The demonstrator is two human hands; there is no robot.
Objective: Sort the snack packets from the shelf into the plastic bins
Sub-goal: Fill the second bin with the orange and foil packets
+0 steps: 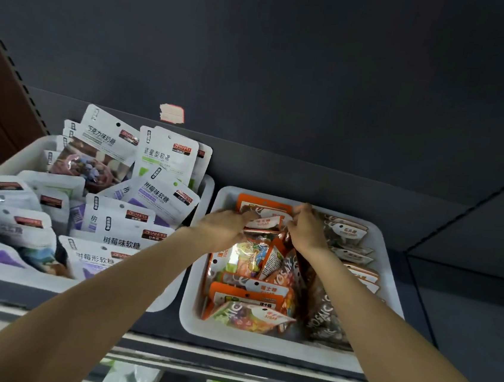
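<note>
Fingers of my left hand (227,226) and right hand (306,227) pinch one shiny orange-and-white snack packet (268,220) at the back of the white plastic bin (388,258).

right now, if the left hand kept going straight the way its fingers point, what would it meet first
The left hand points toward the back of the right bin. It is already on the orange packet there, so that comes first; beyond it probably the bin's far wall, though depth is unclear.
</note>
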